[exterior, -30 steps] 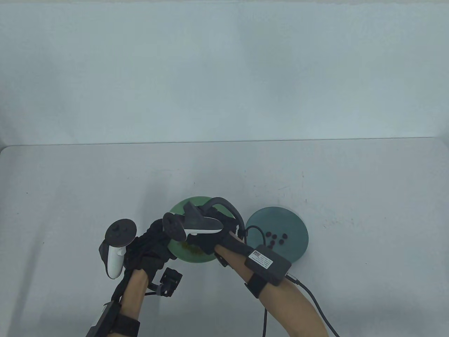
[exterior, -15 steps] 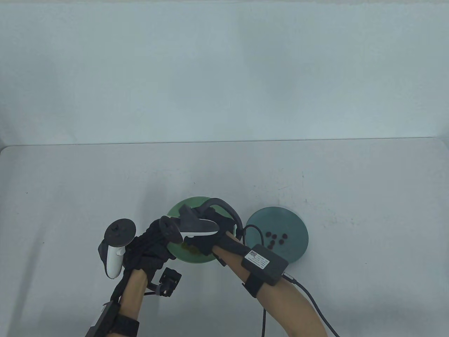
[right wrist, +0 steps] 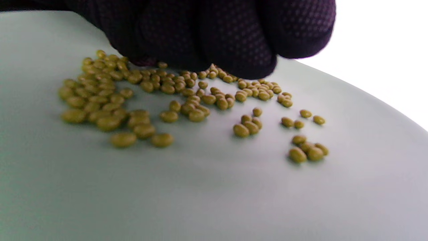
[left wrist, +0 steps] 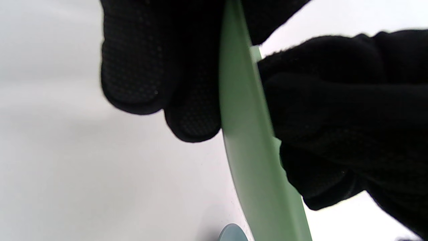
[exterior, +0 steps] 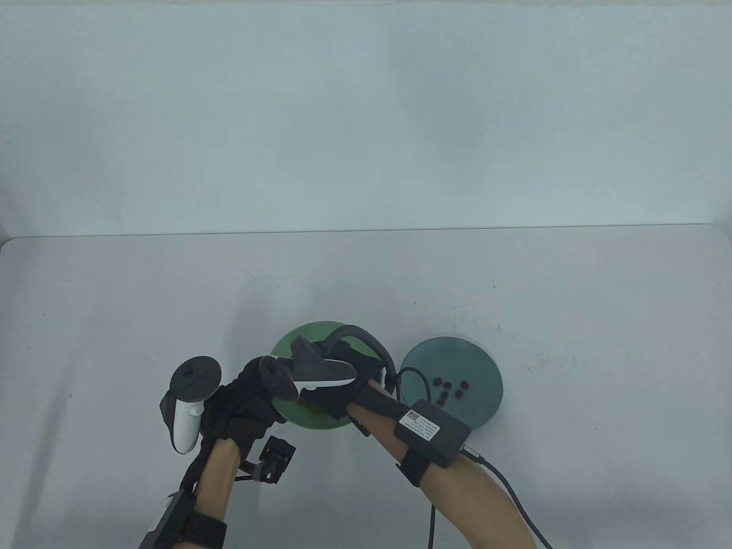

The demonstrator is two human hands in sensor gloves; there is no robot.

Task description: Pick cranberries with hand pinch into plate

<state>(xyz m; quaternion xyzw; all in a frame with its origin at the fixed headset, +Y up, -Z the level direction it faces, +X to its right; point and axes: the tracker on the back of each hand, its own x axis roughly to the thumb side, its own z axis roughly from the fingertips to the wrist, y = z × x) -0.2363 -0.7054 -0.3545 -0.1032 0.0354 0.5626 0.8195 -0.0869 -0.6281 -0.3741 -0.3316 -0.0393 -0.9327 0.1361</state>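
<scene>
The cranberries lie lower right of centre on the dark plate; small, light, soft (pinch sideways, gently); left hand grips the green plate; right hand fingers bunched over yellow-green pellets, perhaps pinching.

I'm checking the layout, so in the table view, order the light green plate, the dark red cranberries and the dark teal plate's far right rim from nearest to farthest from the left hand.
1. Light green plate, gripped by the left hand.
2. Dark red cranberries, on the dark teal plate to the right.
3. Dark teal plate's far right rim, farthest right.
</scene>
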